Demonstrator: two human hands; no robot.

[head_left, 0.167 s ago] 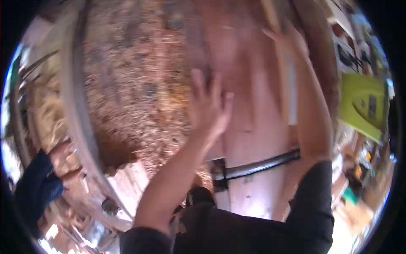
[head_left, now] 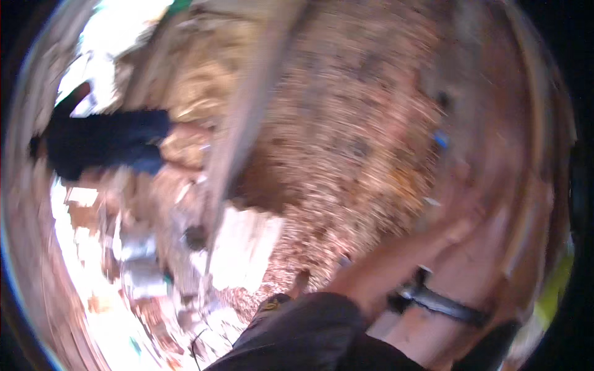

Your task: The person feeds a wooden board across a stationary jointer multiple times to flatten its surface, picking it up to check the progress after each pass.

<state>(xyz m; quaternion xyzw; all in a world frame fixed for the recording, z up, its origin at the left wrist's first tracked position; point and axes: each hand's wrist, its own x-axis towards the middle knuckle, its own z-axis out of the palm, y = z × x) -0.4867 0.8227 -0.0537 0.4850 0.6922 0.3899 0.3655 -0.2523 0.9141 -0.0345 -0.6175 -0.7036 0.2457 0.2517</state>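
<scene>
My left forearm reaches across to the right, and my left hand (head_left: pixel 467 222) lies over a wide reddish-brown wooden surface (head_left: pixel 445 321). Motion smears the fingers, though they look stretched out with nothing in them. A black bar (head_left: pixel 448 306) crosses this surface just below my left wrist. Beside it on the right runs a long pale wooden strip (head_left: pixel 525 232). Of my right arm, a dark sleeve (head_left: pixel 492 349) shows at the lower right; blur hides the right hand and whatever it may touch.
Wood chips (head_left: pixel 346 123) cover the ground left of the wooden surface, with a long grey beam (head_left: pixel 250 102) beyond. A pale slatted piece (head_left: pixel 244 247) lies beside the beam. Further left is another person in dark clothes (head_left: pixel 105 142). A yellow-green object (head_left: pixel 554 290) shows at the right edge.
The whole view has swung left, so the wooden surface and my arms now sit farther right. My right hand, earlier visible by a wooden strip, is lost in blur. The other person shows more fully.
</scene>
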